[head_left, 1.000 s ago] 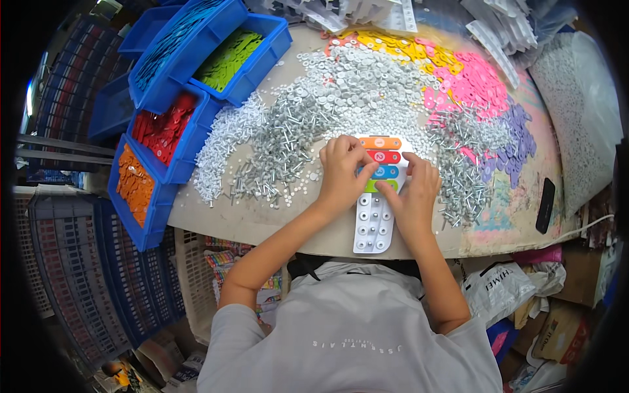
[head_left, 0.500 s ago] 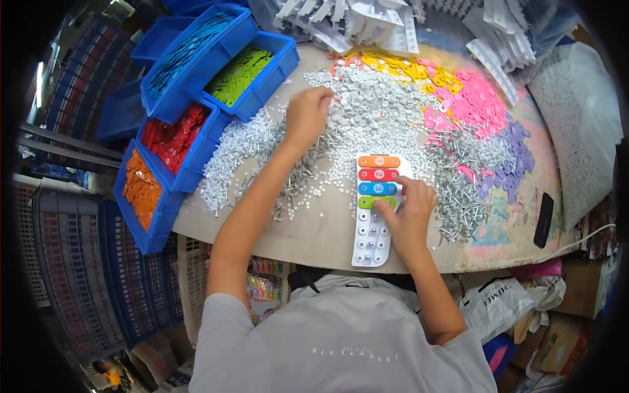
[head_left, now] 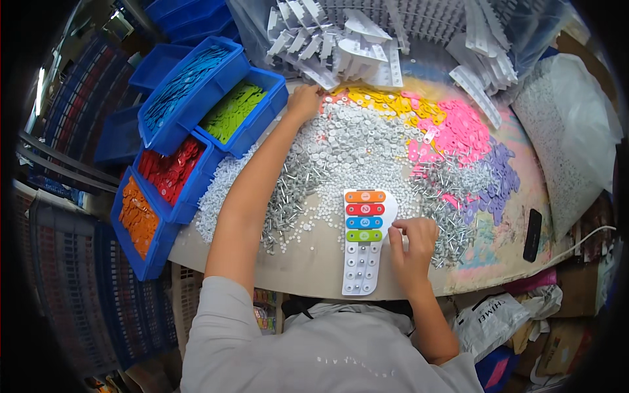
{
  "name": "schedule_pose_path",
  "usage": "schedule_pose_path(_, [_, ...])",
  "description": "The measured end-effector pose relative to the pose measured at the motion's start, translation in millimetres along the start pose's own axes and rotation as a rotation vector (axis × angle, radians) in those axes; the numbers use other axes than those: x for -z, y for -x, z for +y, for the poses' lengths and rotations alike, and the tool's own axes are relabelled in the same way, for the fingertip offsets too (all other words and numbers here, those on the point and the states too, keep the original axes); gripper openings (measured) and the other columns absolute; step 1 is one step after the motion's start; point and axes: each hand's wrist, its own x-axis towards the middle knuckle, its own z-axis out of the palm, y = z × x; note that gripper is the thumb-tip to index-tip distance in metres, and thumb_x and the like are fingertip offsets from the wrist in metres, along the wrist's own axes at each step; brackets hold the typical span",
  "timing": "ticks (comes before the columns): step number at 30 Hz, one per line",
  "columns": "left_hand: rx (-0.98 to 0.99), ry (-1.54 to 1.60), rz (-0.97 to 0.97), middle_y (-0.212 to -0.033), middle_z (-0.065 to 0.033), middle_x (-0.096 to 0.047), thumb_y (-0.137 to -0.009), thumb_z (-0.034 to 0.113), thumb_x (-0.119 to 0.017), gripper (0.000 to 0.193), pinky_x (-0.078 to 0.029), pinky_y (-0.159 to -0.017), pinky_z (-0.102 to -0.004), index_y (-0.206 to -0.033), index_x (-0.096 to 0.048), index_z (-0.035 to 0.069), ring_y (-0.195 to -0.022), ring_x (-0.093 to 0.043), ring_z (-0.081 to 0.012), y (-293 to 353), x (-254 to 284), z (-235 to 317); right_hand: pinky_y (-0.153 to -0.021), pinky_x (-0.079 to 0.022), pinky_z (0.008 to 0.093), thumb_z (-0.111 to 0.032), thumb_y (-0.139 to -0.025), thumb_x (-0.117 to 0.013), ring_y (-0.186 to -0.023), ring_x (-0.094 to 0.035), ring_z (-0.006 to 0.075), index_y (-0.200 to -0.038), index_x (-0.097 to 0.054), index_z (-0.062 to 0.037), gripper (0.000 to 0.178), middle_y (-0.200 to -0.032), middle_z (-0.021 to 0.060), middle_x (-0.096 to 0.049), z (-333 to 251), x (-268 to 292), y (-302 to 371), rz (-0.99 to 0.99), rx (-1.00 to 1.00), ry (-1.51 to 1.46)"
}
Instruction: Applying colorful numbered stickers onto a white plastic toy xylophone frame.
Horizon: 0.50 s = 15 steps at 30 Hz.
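Currently, the left hand (head_left: 304, 103) is at the coral strips (head_left: 339, 98), grip too small to tell; the loosely curled right hand (head_left: 414, 245), pinch unclear, is beside the white plastic panel (head_left: 362, 268) on the table (head_left: 308, 275).

Left arm (head_left: 246, 203) is stretched out nearly straight, left hand (head_left: 304, 105) way up by the far edge of the worktop (head_left: 311, 270), can't really make out its grip. Right arm (head_left: 434, 321) is bent, right hand (head_left: 417, 252) nearer the front edge in a loose half-curl.

Black slab (head_left: 532, 236) (perhaps a phone).
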Motion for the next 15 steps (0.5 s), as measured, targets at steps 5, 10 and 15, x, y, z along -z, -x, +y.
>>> schedule_pose_path(5, [-0.032, -0.01, 0.045, -0.13, -0.0094, -0.063, -0.095, 0.03, -0.055, 0.032, -0.044, -0.101, -0.0544, -0.119, -0.072, 0.018, -0.128, -0.052, -0.0312, -2.9, -2.0, -8.9, -0.082, -0.037, 0.0404, -0.009, -0.085, -0.071, -0.087, -0.053, 0.0272, -0.088, -0.064, -0.0068, 0.008, -0.086, 0.0074, -0.059, 10.8, 2.7, -0.8, -0.031, -0.033, 0.017])
schedule_pose_path(10, [-0.123, 0.022, -0.002, -0.108, -0.0148, -0.071, -0.093, 0.029, -0.058, 0.028, -0.052, -0.089, -0.0509, -0.107, -0.076, 0.011, -0.104, -0.066, -0.0373, 23.1, 15.4, -11.0, -0.084, -0.037, 0.0416, -0.01, -0.087, -0.069, -0.09, -0.054, 0.0285, -0.092, -0.064, -0.0061, 0.008, -0.09, 0.0076, -0.06, 33.4, 4.3, -44.2, -0.004, 0.084, 0.172])
schedule_pose_path(15, [-0.102, 0.118, 0.175, -0.088, -0.0185, -0.073, -0.085, 0.026, -0.066, 0.022, -0.055, -0.079, -0.0501, -0.083, -0.077, 0.007, -0.085, -0.07, -0.0394, 29.9, 6.9, -4.8, -0.085, -0.038, 0.0441, -0.016, -0.088, -0.069, -0.093, -0.057, 0.0308, -0.094, -0.067, -0.006, 0.012, -0.091, 0.0095, -0.064, 101.4, -12.7, -104.9, -0.042, 0.083, 0.363])
